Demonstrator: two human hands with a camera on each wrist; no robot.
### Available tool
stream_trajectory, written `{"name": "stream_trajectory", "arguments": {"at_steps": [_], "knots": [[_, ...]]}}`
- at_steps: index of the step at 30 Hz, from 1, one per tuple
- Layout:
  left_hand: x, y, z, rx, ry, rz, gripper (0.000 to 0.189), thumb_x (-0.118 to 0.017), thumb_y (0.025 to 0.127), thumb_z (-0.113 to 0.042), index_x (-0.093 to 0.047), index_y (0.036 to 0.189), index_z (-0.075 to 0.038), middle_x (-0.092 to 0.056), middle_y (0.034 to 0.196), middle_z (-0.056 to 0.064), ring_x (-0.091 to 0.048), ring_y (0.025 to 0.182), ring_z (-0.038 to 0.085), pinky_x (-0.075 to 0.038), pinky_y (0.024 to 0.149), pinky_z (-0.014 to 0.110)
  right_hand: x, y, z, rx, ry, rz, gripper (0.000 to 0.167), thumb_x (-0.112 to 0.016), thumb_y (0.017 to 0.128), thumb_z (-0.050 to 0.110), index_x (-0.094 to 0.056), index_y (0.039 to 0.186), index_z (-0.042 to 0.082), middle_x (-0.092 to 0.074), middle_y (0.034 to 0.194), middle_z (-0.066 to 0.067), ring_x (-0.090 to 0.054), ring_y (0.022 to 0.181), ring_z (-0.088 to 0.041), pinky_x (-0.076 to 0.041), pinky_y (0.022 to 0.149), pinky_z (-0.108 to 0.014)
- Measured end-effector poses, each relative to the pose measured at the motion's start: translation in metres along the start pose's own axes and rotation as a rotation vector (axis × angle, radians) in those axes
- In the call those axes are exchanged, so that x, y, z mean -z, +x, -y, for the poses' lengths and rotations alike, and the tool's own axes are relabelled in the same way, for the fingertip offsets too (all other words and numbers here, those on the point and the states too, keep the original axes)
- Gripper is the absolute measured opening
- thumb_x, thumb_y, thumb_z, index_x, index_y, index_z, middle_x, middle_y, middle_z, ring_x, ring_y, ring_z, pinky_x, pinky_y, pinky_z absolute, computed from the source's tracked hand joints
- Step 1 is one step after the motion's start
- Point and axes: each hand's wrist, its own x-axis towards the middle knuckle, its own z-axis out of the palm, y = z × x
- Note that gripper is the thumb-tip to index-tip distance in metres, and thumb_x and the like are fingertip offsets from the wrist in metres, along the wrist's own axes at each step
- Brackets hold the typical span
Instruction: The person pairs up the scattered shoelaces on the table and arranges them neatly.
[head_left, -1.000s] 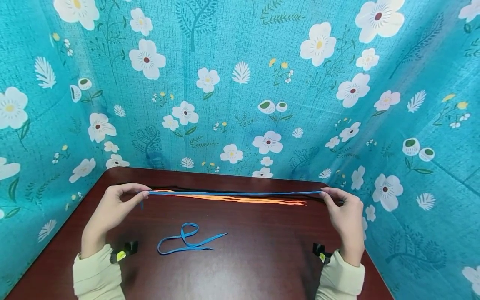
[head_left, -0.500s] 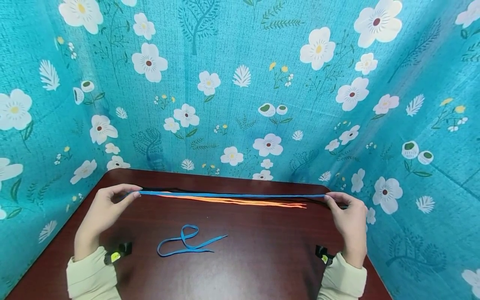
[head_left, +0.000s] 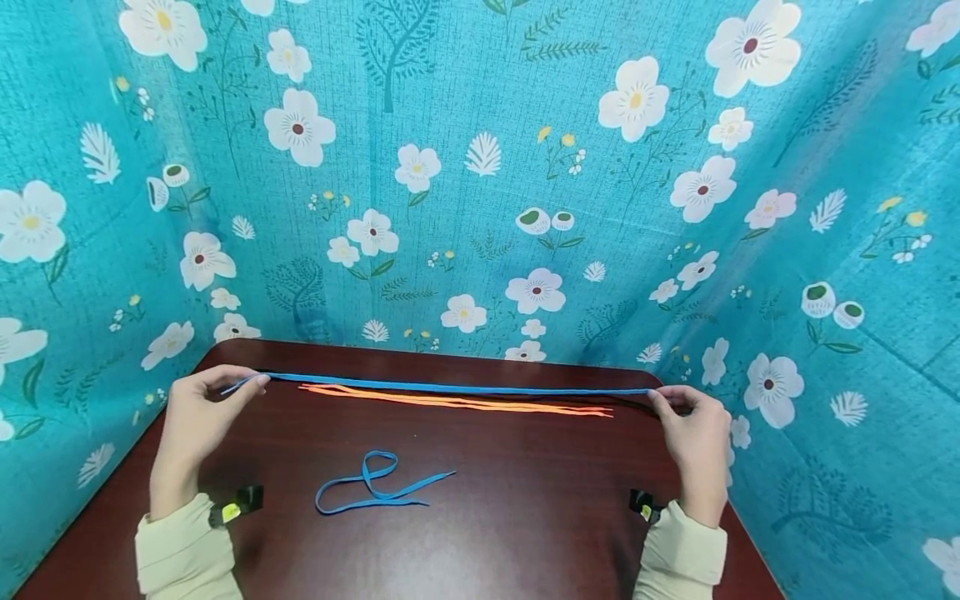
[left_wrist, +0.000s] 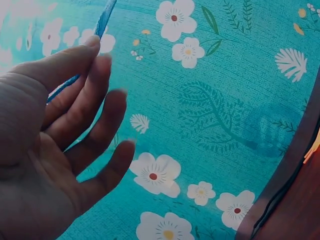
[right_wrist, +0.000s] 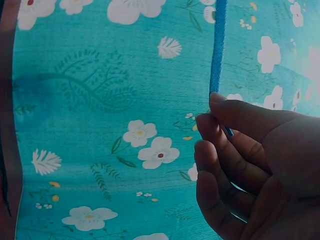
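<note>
A flat blue shoelace (head_left: 450, 387) is stretched straight between both hands near the far side of the table. My left hand (head_left: 197, 425) pinches it between thumb and index finger, and a short end sticks out past the fingers. At the other end my right hand (head_left: 693, 442) pinches the lace the same way; in the right wrist view a small tip of the lace (right_wrist: 217, 55) pokes out below the thumb. Just in front of the stretched lace lie orange shoelaces (head_left: 450, 403), side by side. A second blue shoelace (head_left: 382, 500) lies looped nearer the front.
Black laces (left_wrist: 280, 192) lie along the far edge of the dark red-brown table (head_left: 480, 542), partly hidden behind the blue one. A turquoise flowered cloth (head_left: 480, 208) hangs behind and on both sides of the table.
My left hand has moved to the left along the lace, so the stretched span is longer. Its hanging end has shortened. The right hand has shifted slightly right.
</note>
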Motion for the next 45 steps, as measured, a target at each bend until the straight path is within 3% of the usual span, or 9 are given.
{"name": "stream_trajectory", "arguments": {"at_steps": [4, 9, 16, 23, 27, 34, 39, 42, 45], "knots": [[0.002, 0.001, 0.005, 0.027, 0.008, -0.015, 0.035, -0.069, 0.098, -0.031, -0.072, 0.116, -0.001, -0.066, 0.082, -0.028, -0.056, 0.084, 0.001, -0.045, 0.063, 0.017, -0.004, 0.003, -0.004, -0.009, -0.007, -0.006, 0.032, -0.07, 0.097, 0.037, -0.077, 0.106, 0.006, -0.075, 0.095, -0.017, -0.063, 0.082, -0.026, -0.046, 0.06, -0.025], [0.001, 0.004, 0.011, -0.032, 0.025, 0.025, 0.035, -0.06, 0.104, -0.028, -0.069, 0.125, -0.001, -0.068, 0.09, -0.024, -0.052, 0.088, 0.004, -0.041, 0.064, 0.019, -0.011, 0.007, -0.008, 0.014, -0.015, 0.015, 0.028, -0.068, 0.099, 0.029, -0.076, 0.111, 0.005, -0.075, 0.098, -0.019, -0.064, 0.084, -0.028, -0.048, 0.066, -0.031], [-0.003, 0.009, 0.023, 0.0, 0.051, 0.045, 0.035, -0.067, 0.099, -0.031, -0.072, 0.118, -0.002, -0.073, 0.088, -0.013, -0.056, 0.083, -0.002, -0.047, 0.065, 0.015, -0.023, 0.014, -0.019, 0.015, -0.062, 0.084, 0.027, -0.067, 0.1, 0.026, -0.075, 0.111, 0.003, -0.073, 0.101, -0.02, -0.062, 0.084, -0.03, -0.047, 0.065, -0.035], [-0.013, 0.012, 0.04, 0.042, 0.105, 0.054, 0.035, -0.074, 0.094, -0.035, -0.075, 0.106, -0.002, -0.075, 0.092, 0.007, -0.059, 0.073, -0.001, -0.049, 0.062, 0.017, -0.038, 0.019, -0.039, -0.017, -0.084, 0.15, 0.028, -0.072, 0.096, 0.03, -0.076, 0.099, 0.003, -0.072, 0.088, -0.017, -0.06, 0.073, -0.026, -0.045, 0.056, -0.032], [-0.02, 0.015, 0.05, 0.014, 0.131, 0.063, 0.033, -0.071, 0.097, -0.029, -0.075, 0.108, 0.001, -0.075, 0.097, 0.019, -0.056, 0.073, -0.008, -0.048, 0.062, 0.014, -0.05, 0.023, -0.052, -0.031, -0.089, 0.168, 0.029, -0.075, 0.094, 0.032, -0.077, 0.096, 0.003, -0.071, 0.084, -0.014, -0.058, 0.071, -0.025, -0.044, 0.056, -0.033], [-0.029, 0.02, 0.062, -0.034, 0.191, 0.107, 0.025, -0.065, 0.101, -0.018, -0.074, 0.109, 0.004, -0.076, 0.095, 0.02, -0.05, 0.077, -0.014, -0.045, 0.065, 0.016, -0.067, 0.027, -0.069, -0.037, -0.113, 0.271, 0.022, -0.073, 0.096, 0.026, -0.077, 0.096, 0.004, -0.073, 0.083, -0.013, -0.058, 0.07, -0.024, -0.043, 0.057, -0.035], [-0.035, 0.022, 0.072, -0.03, 0.218, 0.127, 0.019, -0.067, 0.099, -0.014, -0.076, 0.106, 0.001, -0.076, 0.097, 0.019, -0.059, 0.082, 0.003, -0.047, 0.066, 0.019, -0.077, 0.03, -0.079, -0.039, -0.115, 0.353, 0.019, -0.07, 0.097, 0.021, -0.077, 0.098, 0.004, -0.074, 0.087, -0.015, -0.058, 0.071, -0.023, -0.043, 0.058, -0.035], [-0.039, 0.022, 0.076, -0.013, 0.224, 0.143, 0.015, -0.07, 0.097, -0.013, -0.077, 0.103, -0.001, -0.075, 0.098, 0.019, -0.063, 0.085, 0.019, -0.049, 0.066, 0.023, -0.084, 0.03, -0.085, -0.043, -0.11, 0.379, 0.018, -0.071, 0.095, 0.021, -0.077, 0.095, 0.004, -0.073, 0.084, -0.012, -0.059, 0.072, -0.023, -0.044, 0.058, -0.036], [-0.042, 0.022, 0.08, 0.008, 0.221, 0.159, 0.014, -0.072, 0.095, -0.013, -0.077, 0.101, -0.001, -0.074, 0.099, 0.02, -0.063, 0.086, 0.026, -0.049, 0.066, 0.028, -0.09, 0.03, -0.09, -0.042, -0.108, 0.396, 0.018, -0.073, 0.093, 0.022, -0.077, 0.091, 0.005, -0.072, 0.081, -0.009, -0.06, 0.074, -0.024, -0.045, 0.059, -0.037]]}}
